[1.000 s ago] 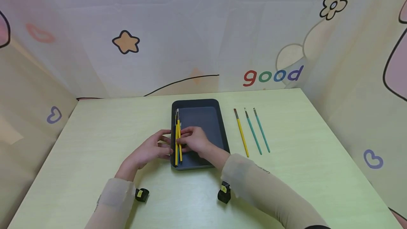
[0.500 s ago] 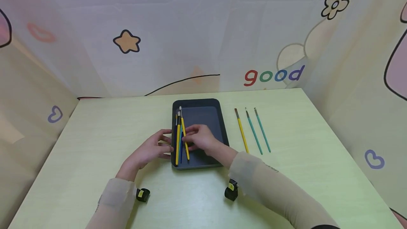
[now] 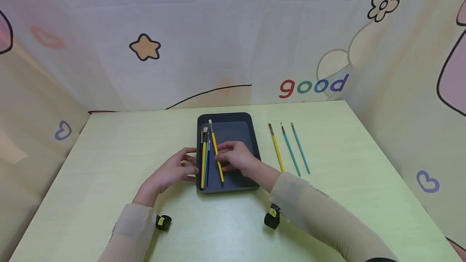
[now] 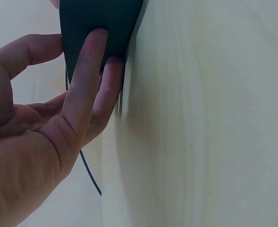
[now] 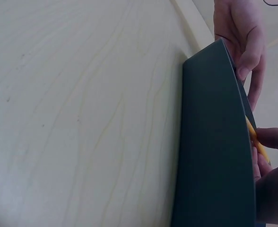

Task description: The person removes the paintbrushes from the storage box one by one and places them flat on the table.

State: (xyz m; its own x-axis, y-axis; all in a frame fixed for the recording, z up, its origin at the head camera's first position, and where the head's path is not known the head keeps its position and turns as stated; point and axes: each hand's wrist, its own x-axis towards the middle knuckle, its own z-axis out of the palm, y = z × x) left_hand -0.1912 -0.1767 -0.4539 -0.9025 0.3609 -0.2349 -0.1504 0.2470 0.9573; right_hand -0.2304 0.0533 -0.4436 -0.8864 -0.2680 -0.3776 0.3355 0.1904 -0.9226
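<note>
My right hand pinches a yellow paintbrush between thumb and fingers, inside the dark grey tray. Its pale bristles point toward the far end of the tray. In the right wrist view part of the yellow handle shows beside the fingertips. My left hand rests against the tray's left side with its fingers extended. The left wrist view has the fingertips touching the tray's outer wall. Along the left inside wall lie several more paintbrushes, among them a thicker yellow one and a dark blue one.
Right of the tray, three paintbrushes lie on the pale wooden table: a yellow one and two teal ones, a left one and a right one. A printed curtain stands behind and along both sides.
My right hand has drawn the yellow paintbrush rightward, away from the other brushes in the tray, uncovering the teal and blue ones. The left hand has stayed at the tray's side.
</note>
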